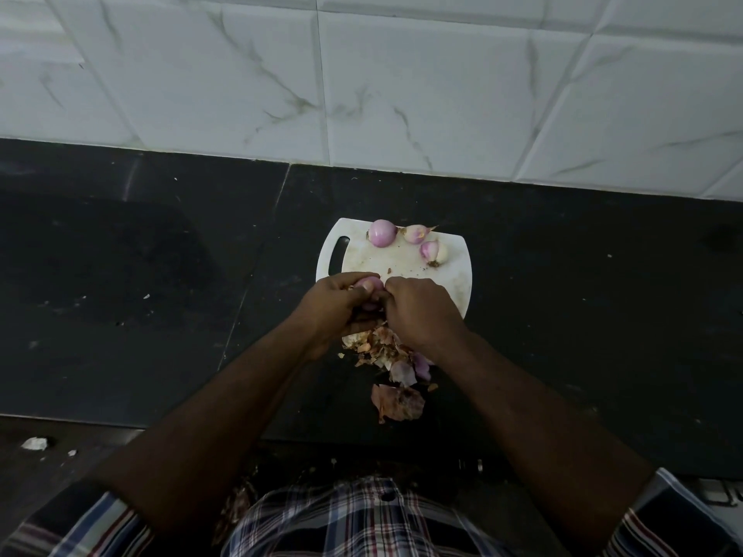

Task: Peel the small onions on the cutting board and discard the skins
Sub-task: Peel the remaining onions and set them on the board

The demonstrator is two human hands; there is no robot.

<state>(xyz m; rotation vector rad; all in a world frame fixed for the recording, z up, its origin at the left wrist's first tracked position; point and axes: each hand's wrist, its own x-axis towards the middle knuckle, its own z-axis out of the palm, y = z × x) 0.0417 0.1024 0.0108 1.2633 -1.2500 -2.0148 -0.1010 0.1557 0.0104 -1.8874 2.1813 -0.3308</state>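
Note:
A white cutting board [406, 259] lies on the black counter. Three peeled pink onions rest along its far edge: a round one [382, 232], a paler one [416, 232] and a third [433, 251]. My left hand [341, 305] is closed around a small pink onion [370, 284] over the board's near edge. My right hand [422, 311] meets it from the right, fingertips pinched at the onion; what they pinch is hidden. A heap of brown and purple onion skins [388, 355] lies under my wrists, with a larger skin piece [397, 402] nearer me.
The black stone counter [140, 275] runs left and right, with a white marble-tiled wall [362, 82] behind it. Small white scraps [35, 443] lie at the counter's near left edge. My checked shirt [362, 520] fills the bottom.

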